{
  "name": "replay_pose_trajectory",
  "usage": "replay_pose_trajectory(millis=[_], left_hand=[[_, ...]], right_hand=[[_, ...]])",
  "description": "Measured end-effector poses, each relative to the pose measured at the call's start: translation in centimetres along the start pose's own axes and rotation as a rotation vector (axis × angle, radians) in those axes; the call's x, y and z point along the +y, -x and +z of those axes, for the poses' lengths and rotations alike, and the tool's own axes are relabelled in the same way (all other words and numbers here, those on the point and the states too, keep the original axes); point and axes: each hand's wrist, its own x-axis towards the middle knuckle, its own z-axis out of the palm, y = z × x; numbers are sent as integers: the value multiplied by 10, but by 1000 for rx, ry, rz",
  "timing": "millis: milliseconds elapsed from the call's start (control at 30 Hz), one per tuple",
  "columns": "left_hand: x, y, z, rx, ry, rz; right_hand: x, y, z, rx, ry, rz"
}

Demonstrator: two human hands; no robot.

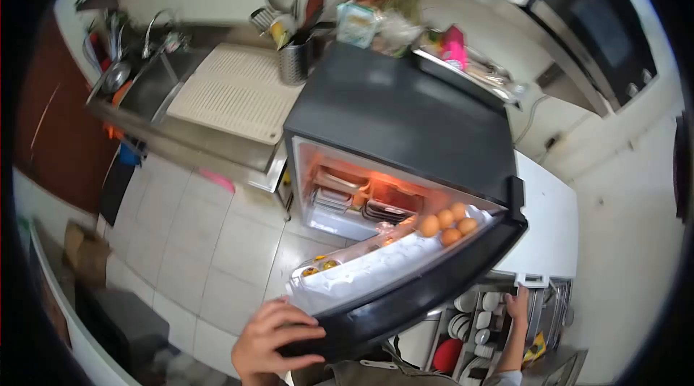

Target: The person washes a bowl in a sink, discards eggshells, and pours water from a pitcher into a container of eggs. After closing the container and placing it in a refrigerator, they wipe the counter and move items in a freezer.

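The black refrigerator door (419, 296) stands open. My left hand (278, 339) holds its left end, fingers bent over the edge. Several brown eggs (450, 227) sit at the right of the white door tray (376, 270), whose other egg cups look unfilled. Inside the lit refrigerator (361, 202) are stacked containers. On the right, my right hand (517, 306) is beside a white handle (533, 281), thumb and fingers apart; whether it touches the handle is unclear. Nothing shows in that hand.
Above the refrigerator's dark top (405, 115) are a metal tray (470, 79) and bags. At left are a sink (166, 82), a ribbed drainboard (235, 89) and a utensil holder (293, 64). An open drawer of white dishes (483, 321) is at lower right.
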Motion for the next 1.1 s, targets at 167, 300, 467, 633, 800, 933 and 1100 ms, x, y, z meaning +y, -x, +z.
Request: replay_pose_trajectory(millis=[167,300,467,633,800,933,1100], left_hand=[[30,29,30,314,-17,-32],[28,57,78,588,123,8],[37,112,146,1430,199,3],[25,96,147,1454,235,119],[16,69,128,1474,309,96],[-7,50,104,1344,198,86],[-51,3,56,1283,-316,-182]], right_hand=[[103,-82,8,26,278,254],[112,-110,9,-412,217,550],[172,-121,68,-129,323,462],[239,-137,87,241,-114,404],[147,-127,54,69,-287,947],[180,-122,79,222,-271,750],[137,-101,64,228,66,564]])
